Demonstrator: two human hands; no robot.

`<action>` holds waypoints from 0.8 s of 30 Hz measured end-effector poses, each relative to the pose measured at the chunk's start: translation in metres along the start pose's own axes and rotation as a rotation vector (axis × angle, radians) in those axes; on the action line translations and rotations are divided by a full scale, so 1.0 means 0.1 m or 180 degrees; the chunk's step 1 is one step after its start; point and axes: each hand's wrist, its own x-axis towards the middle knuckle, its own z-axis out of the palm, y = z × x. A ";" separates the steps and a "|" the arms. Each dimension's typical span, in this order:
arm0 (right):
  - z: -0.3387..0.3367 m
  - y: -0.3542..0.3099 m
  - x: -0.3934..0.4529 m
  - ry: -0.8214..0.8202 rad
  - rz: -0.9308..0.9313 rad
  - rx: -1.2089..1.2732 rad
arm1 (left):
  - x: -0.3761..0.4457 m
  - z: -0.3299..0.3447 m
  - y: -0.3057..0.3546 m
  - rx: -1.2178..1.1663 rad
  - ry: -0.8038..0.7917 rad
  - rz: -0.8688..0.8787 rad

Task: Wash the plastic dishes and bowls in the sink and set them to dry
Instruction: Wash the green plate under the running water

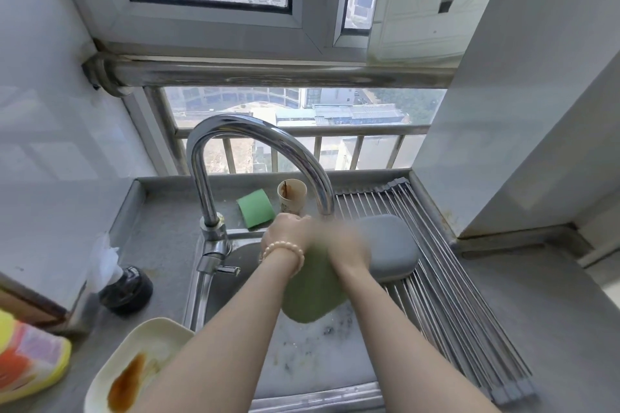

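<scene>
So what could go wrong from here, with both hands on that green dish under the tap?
1. Both hands, left and right, hold the green plastic dish above the steel sink; wet, it might slip from their grip.
2. The grey plastic dish lies upside down on the steel roll-up rack beside the right hand; a nudge could shift it.
3. The sauce-stained cream plastic tray overhangs the sink edge near the left forearm.
</scene>
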 end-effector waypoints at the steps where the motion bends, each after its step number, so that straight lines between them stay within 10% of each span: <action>1: -0.02 -0.03 0.01 -0.0003 0.0117 0.0113 | -0.04 0.05 0.00 0.0435 0.0219 0.0239; 5: 0.02 -0.02 0.08 -0.0104 0.0627 0.0362 | -0.31 0.19 -0.14 0.1628 0.0865 0.1399; 12: 0.10 -0.01 -0.02 0.0000 0.0332 0.0304 | -0.02 -0.02 -0.11 0.0206 -0.0053 0.0119; 18: 0.05 -0.06 0.02 0.0039 0.0463 0.0695 | -0.24 0.12 -0.17 0.1653 0.0630 0.1130; 24: 0.07 -0.09 -0.13 0.0144 -0.0096 -0.0147 | 0.13 -0.05 -0.22 0.0029 -0.0156 -0.0240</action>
